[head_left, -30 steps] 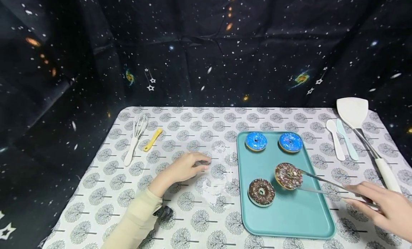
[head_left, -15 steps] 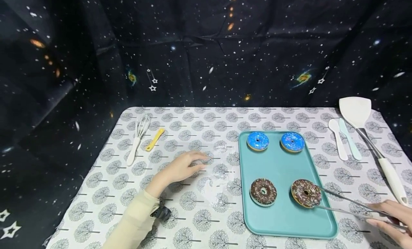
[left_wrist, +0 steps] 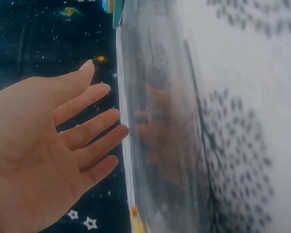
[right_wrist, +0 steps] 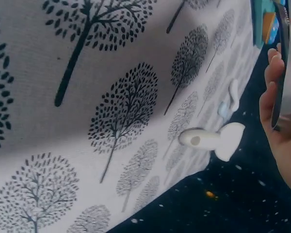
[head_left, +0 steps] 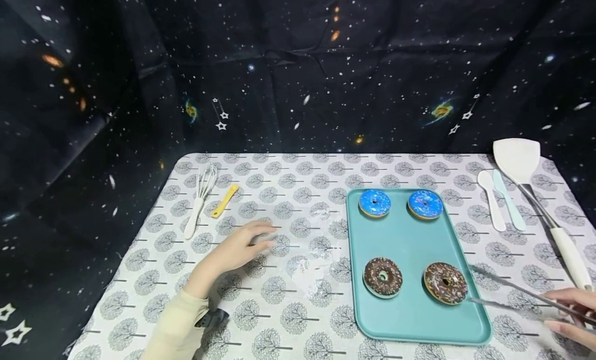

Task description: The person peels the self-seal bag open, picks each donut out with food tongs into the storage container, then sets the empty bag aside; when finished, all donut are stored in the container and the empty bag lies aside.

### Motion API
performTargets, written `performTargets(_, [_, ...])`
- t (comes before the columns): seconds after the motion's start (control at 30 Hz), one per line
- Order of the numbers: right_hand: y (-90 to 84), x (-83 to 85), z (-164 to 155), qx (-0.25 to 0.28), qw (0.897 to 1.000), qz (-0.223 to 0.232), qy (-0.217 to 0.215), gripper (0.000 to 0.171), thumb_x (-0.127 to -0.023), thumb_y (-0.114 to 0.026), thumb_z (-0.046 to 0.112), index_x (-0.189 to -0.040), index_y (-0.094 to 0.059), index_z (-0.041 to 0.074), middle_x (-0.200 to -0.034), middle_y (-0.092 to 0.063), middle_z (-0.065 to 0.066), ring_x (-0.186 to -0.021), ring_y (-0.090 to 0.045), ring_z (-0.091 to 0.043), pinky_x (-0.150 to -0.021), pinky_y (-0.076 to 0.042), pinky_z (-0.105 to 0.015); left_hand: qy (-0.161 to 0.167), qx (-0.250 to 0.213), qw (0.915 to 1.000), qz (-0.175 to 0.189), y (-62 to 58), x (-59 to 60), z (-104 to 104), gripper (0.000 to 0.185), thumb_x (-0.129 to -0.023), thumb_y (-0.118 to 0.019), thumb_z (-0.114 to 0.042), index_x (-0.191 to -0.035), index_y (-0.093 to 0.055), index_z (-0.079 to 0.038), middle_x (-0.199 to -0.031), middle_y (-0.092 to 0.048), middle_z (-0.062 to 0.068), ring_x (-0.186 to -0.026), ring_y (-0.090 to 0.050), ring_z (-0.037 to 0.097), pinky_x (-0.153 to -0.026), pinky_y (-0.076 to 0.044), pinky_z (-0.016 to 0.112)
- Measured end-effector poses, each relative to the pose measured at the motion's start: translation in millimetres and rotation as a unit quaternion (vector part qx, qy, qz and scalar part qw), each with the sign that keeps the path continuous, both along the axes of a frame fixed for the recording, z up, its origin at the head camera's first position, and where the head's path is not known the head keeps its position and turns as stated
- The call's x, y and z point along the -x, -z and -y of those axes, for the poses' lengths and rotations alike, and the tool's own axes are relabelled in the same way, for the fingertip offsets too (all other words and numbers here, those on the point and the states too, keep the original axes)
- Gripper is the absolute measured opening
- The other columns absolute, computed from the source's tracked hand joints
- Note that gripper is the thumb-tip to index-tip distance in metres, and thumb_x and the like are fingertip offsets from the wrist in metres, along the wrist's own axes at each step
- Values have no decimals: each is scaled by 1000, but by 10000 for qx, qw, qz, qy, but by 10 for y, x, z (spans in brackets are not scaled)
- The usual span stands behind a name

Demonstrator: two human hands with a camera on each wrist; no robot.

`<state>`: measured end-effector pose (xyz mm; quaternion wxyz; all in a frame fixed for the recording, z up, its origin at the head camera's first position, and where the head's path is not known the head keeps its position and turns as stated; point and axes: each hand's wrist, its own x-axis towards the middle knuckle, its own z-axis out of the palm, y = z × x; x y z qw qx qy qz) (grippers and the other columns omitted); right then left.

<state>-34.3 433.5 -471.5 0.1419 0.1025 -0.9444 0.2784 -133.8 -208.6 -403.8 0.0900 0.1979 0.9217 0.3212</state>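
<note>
A teal tray [head_left: 410, 236] holds two blue donuts [head_left: 374, 203] [head_left: 425, 204] at its far end and two chocolate donuts [head_left: 383, 276] [head_left: 445, 283] at its near end. My right hand [head_left: 568, 311] grips metal tongs [head_left: 512, 295] at the lower right. The tongs' tips stand apart just right of the right chocolate donut, which lies flat on the tray. My left hand [head_left: 237, 249] rests on the tablecloth left of the tray with its fingers straight. In the left wrist view that left hand [left_wrist: 63, 141] shows an empty palm. In the right wrist view my right hand's fingers [right_wrist: 271, 77] curl round the tongs [right_wrist: 281, 63].
A whisk [head_left: 197, 199] and a small yellow tool [head_left: 225, 200] lie at the far left. Two spoons [head_left: 500, 202] and a white spatula [head_left: 535, 194] lie right of the tray. Clear plastic [head_left: 316, 256] lies crumpled between my left hand and the tray.
The tongs carried the right chocolate donut down to the tray's near right, let it go and drew back. My left hand slid left and nearer to me.
</note>
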Motion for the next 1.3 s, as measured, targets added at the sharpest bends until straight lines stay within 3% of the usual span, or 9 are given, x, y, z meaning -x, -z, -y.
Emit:
performTargets(0.03, [10, 21, -22, -17, 9999, 21, 166, 69, -51, -85, -4, -95, -56, 40, -60, -48, 15, -45, -37, 0, -37, -26, -18, -50, -27, 10000, 15, -1, -11, 22, 43, -92, -59, -30, -128, -55, -8, -142, -42, 17, -133, -35, 35, -111, -24, 53])
performTargets(0.17, [-41, 110, 44, -223, 9950, 423, 881, 46, -68, -81, 4, -108, -59, 11, -64, -55, 1, -44, -40, -3, -36, -32, -19, -110, -94, 9999, -91, -14, -43, 91, 41, -92, -60, -27, -128, -56, -8, -140, -45, 15, -131, -38, 34, -110, -27, 52])
performTargets(0.27, [-131, 174, 211, -252, 9914, 686, 1085, 46, -81, -72, 9, -118, -50, -8, -68, -55, -10, -42, -40, -5, -36, -34, -21, -165, -110, 9997, -156, -30, -57, 121, 40, -91, -61, -25, -128, -56, -8, -138, -48, 14, -130, -40, 33, -110, -29, 51])
performTargets(0.4, [-241, 258, 431, -210, 9854, 1062, 1313, 58, -92, -60, 19, -133, -33, -10, -69, -53, -15, -42, -43, -9, -37, -35, -24, -254, -124, 9993, -230, -28, -78, 155, 40, -92, -60, -25, -128, -55, -9, -136, -50, 12, -128, -42, 32, -108, -31, 52])
performTargets(0.57, [-319, 407, 569, -818, 9726, 1585, 1489, 80, -92, -56, 40, -139, -17, -11, -75, -51, -25, -51, -47, -21, -42, -36, -29, -490, -351, 9972, -437, -48, -111, 169, 34, -94, -57, -25, -124, -59, -10, -131, -55, 9, -125, -46, 29, -107, -34, 50])
performTargets(0.73, [-280, 445, 630, -1148, 9661, 1888, 1336, 79, -92, -51, 49, -130, -26, -15, -68, -45, -13, -52, -43, -22, -42, -33, -30, -695, -565, 9943, -571, -68, -117, 164, 30, -94, -56, -25, -120, -62, -11, -126, -59, 6, -122, -50, 27, -106, -37, 48])
performTargets(0.87, [-301, 455, 678, -1563, 9429, 2548, 1470, 81, -89, -48, 59, -115, -36, -17, -73, -53, -28, -59, -55, -42, -46, -41, -43, -769, -569, 9937, -589, -74, -120, 170, 28, -94, -57, -23, -119, -63, -12, -126, -60, 6, -122, -51, 26, -105, -37, 48])
performTargets(0.93, [-330, 469, 694, -1799, 9271, 2909, 1531, 80, -88, -44, 64, -103, -40, -14, -74, -53, -29, -62, -56, -43, -49, -42, -46, -789, -533, 9937, -592, -75, -126, 170, 28, -94, -57, -24, -119, -63, -12, -126, -60, 6, -122, -51, 26, -105, -37, 49])
performTargets(1.3, [-428, 484, 725, -2576, 8769, 3976, 818, 80, -88, -18, 74, -69, -49, 3, -62, -51, -12, -57, -52, -27, -57, -43, -49, -794, -473, 9942, -548, -80, -129, 207, 29, -94, -58, -24, -119, -63, -12, -126, -60, 5, -122, -51, 27, -105, -37, 49])
